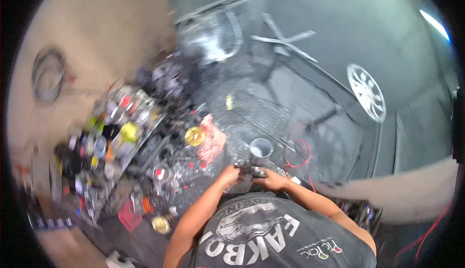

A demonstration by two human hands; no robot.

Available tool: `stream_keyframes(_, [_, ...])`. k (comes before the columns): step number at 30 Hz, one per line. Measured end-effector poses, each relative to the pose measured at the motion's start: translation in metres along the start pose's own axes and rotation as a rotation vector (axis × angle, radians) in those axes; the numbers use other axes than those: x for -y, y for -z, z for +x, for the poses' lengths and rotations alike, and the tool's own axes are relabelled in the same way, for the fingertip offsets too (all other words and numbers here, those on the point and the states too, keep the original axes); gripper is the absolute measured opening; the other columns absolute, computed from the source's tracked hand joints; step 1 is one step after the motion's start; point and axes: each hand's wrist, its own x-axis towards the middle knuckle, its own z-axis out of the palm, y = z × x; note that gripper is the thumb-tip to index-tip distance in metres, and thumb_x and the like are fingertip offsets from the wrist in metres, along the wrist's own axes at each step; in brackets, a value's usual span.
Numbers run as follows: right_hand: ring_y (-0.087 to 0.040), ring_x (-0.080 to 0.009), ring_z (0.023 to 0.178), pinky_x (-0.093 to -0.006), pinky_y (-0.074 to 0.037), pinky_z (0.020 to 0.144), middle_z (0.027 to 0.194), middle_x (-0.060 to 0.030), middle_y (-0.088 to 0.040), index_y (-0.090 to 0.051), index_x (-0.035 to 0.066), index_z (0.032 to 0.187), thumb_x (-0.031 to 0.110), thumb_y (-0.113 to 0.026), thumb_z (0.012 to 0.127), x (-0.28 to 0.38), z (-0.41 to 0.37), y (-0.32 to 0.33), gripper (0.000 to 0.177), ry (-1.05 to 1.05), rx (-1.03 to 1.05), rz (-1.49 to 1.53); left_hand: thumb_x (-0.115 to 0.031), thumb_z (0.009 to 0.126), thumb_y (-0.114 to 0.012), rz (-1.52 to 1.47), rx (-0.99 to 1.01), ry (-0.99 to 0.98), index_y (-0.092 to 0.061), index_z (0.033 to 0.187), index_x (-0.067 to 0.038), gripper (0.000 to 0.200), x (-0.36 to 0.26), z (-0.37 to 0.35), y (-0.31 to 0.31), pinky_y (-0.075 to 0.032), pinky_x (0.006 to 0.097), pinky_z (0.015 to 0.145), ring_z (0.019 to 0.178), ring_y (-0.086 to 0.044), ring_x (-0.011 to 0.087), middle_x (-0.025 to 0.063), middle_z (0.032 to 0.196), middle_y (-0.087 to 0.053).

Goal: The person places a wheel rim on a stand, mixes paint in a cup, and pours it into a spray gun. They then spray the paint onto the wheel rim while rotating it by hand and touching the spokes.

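My left hand (230, 175) and right hand (272, 180) are at a dark lump (247, 169) beside a tub (261, 147); I can't tell their grip; my shirt (286, 229) seems to read "Pic Poc"

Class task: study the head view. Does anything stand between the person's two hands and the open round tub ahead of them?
Partly: a dark item, too blurred to name, is at the left hand and right hand, before the tub.
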Motion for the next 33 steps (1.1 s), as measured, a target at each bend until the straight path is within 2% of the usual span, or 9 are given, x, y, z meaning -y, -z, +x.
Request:
stream_keyframes(5, [-0.063, -0.0329, 0.108, -0.0418, -0.048, 0.094, 0.116, -0.0243, -0.065, -0.054, -0.001, 0.130, 0.037, -0.066, 0.092, -0.036, -0.017, 0.036, 0.054, 0.136, -0.208, -0.146, -0.017, 0.096, -0.048, 0.199, 0.083, 0.096, -0.067, 0.103, -0.006, 0.024, -0.015, 0.061, -0.041, -0.056, 0.0374, 0.061, 0.071, -0.067, 0.0201, 0.0087, 0.085, -0.069])
stream_keyframes(9, [-0.062, -0.0360, 0.112, -0.0423, -0.047, 0.096, 0.117, -0.0256, -0.065, -0.055, -0.002, 0.127, 0.040, -0.064, 0.094, -0.046, -0.036, 0.094, 0.055, -0.012, -0.192, -0.040, -0.019, 0.098, -0.050, 0.265, 0.132, 0.184, -0.067, 0.101, -0.004, 0.022, -0.055, 0.102, -0.094, -0.056, 0.0344, 0.059, 0.070, -0.065, 0.0182, 0.0074, 0.089, -0.069])
stream_keyframes(13, [-0.067, -0.0331, 0.100, -0.0418, -0.051, 0.087, 0.105, -0.0226, -0.070, -0.058, -0.002, 0.122, 0.040, -0.065, 0.094, -0.090, -0.047, 0.153, 0.051, -0.028, -0.283, 0.191, -0.020, 0.099, -0.051, 0.349, 0.160, 0.201, -0.066, 0.101, -0.004, 0.022, -0.082, 0.154, -0.156, -0.056, 0.0335, 0.058, 0.069, -0.064, 0.0173, 0.0065, 0.089, -0.068])
stream_keyframes(15, [-0.070, -0.0243, 0.085, -0.0395, -0.054, 0.078, 0.095, -0.0161, -0.072, -0.060, -0.001, 0.113, 0.032, -0.066, 0.094, -0.112, -0.051, 0.181, 0.040, 0.055, -0.427, 0.032, -0.021, 0.100, -0.051, 0.353, 0.214, 0.182, -0.065, 0.100, -0.003, 0.023, -0.098, 0.178, -0.188, -0.055, 0.0336, 0.057, 0.069, -0.064, 0.0167, 0.0062, 0.088, -0.067])
stream_keyframes(17, [-0.069, -0.0201, 0.079, -0.0387, -0.054, 0.072, 0.089, -0.0133, -0.071, -0.060, -0.001, 0.109, 0.027, -0.068, 0.093, -0.134, -0.055, 0.205, 0.034, 0.004, -0.459, 0.213, -0.023, 0.101, -0.052, 0.364, 0.246, 0.204, -0.065, 0.100, -0.003, 0.024, -0.116, 0.201, -0.221, -0.055, 0.0337, 0.056, 0.069, -0.064, 0.0165, 0.0063, 0.087, -0.067])
stream_keyframes(21, [-0.068, -0.0215, 0.081, -0.0380, -0.054, 0.077, 0.093, -0.0155, -0.070, -0.059, 0.000, 0.118, 0.023, -0.070, 0.089, -0.148, -0.091, 0.252, 0.039, 0.023, -0.651, 0.154, -0.028, 0.101, -0.053, 0.528, 0.411, 0.030, -0.064, 0.098, -0.003, 0.028, -0.135, 0.247, -0.285, -0.052, 0.0346, 0.056, 0.067, -0.061, 0.0160, 0.0057, 0.083, -0.066])
stream_keyframes(24, [-0.065, -0.0188, 0.075, -0.0375, -0.053, 0.071, 0.086, -0.0107, -0.069, -0.061, 0.001, 0.116, 0.016, -0.069, 0.088, -0.164, -0.110, 0.272, 0.033, 0.130, -0.764, 0.296, -0.032, 0.102, -0.052, 0.594, 0.448, 0.093, -0.064, 0.096, -0.004, 0.030, -0.164, 0.244, -0.337, -0.052, 0.0342, 0.056, 0.066, -0.060, 0.0154, 0.0043, 0.084, -0.066])
stream_keyframes(25, [-0.065, -0.0168, 0.073, -0.0353, -0.052, 0.065, 0.084, -0.0080, -0.068, -0.061, 0.002, 0.118, 0.015, -0.069, 0.088, -0.155, -0.126, 0.283, 0.033, -0.019, -0.703, 0.389, -0.033, 0.101, -0.052, 0.610, 0.469, 0.118, -0.064, 0.096, -0.005, 0.031, -0.168, 0.247, -0.350, -0.052, 0.0340, 0.057, 0.065, -0.060, 0.0153, 0.0039, 0.085, -0.066])
stream_keyframes(33, [-0.062, -0.0165, 0.063, -0.0307, -0.055, 0.049, 0.092, -0.0116, -0.066, -0.044, 0.005, 0.142, 0.020, -0.065, 0.092, -0.181, -0.150, 0.299, 0.056, -0.186, -0.834, 0.698, -0.037, 0.100, -0.056, 0.781, 0.658, 0.175, -0.063, 0.101, -0.008, 0.030, -0.187, 0.273, -0.421, -0.054, 0.0326, 0.067, 0.078, -0.062, 0.0147, 0.0028, 0.090, -0.067])
